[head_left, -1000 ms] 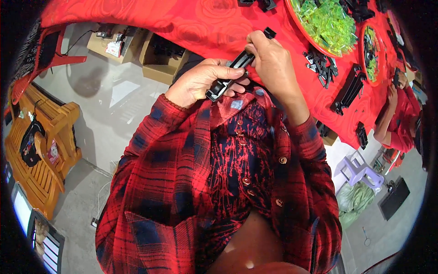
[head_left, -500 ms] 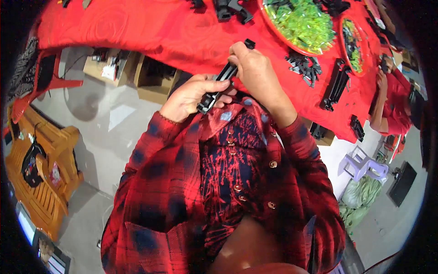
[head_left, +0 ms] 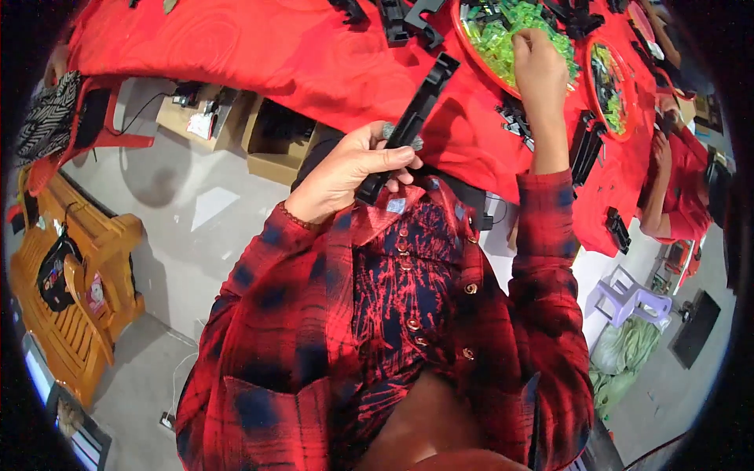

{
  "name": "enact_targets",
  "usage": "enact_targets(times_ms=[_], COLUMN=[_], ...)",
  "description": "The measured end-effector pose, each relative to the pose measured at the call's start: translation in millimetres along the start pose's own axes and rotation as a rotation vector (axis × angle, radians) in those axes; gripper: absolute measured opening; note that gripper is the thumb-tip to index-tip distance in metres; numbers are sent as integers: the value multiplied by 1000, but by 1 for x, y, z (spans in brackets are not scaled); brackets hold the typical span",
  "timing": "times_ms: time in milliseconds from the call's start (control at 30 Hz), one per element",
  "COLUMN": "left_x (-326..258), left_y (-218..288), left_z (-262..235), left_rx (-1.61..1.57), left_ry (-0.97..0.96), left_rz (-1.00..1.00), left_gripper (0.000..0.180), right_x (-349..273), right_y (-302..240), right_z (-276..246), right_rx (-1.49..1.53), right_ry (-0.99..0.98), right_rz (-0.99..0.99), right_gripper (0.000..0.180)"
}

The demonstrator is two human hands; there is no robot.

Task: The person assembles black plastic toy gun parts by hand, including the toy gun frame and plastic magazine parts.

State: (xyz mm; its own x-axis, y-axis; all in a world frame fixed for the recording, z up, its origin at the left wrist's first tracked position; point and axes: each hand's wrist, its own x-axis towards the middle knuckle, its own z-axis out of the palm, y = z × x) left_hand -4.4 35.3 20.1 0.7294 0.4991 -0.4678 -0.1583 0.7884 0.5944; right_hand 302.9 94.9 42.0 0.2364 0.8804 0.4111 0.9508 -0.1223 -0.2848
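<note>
My left hand [head_left: 342,173] is wrapped round a long, narrow black plastic part [head_left: 428,90], tilted up and away over the table's near edge. Thumb and fingers grip its lower half; the far end sticks out free. Reaching out to the right, my right hand [head_left: 542,71] is over a red-rimmed tray [head_left: 470,56] full of small see-through green and yellow pieces [head_left: 496,49]. Its fingers are curled and pressed together at the pile, and whatever they may hold is hidden.
On the red-covered table [head_left: 259,47] lie black parts [head_left: 397,27], a long black piece [head_left: 585,149] and a smaller tray [head_left: 626,129] of mixed bits. Below stand cardboard boxes [head_left: 271,166]. A person in red [head_left: 687,184] sits at the right, near a purple stool [head_left: 628,298].
My right hand has left the black part and moved up and right to the tray of green pieces. My left hand keeps hold of the black part, which has turned a little.
</note>
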Motion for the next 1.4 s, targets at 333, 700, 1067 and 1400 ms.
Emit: enact_targets(times_ms=[333, 700, 1067, 1400], left_x=[-5, -7, -11, -18], left_y=[-13, -26, -41, -51], left_z=[-3, -15, -18, -6], left_rx=[8, -485, -559, -302], left_ry=[-54, -158, -240, 18], left_rz=[99, -40, -13, 177], left_gripper=[61, 49, 46, 34], right_x=[-52, -122, -148, -161], right_y=[-67, -124, -134, -146], right_z=[-29, -42, -46, -39], right_rx=[344, 571, 668, 249], right_ry=[137, -44, -122, -301], right_rz=[-160, -83, -60, -157], right_gripper=[16, 19, 17, 54])
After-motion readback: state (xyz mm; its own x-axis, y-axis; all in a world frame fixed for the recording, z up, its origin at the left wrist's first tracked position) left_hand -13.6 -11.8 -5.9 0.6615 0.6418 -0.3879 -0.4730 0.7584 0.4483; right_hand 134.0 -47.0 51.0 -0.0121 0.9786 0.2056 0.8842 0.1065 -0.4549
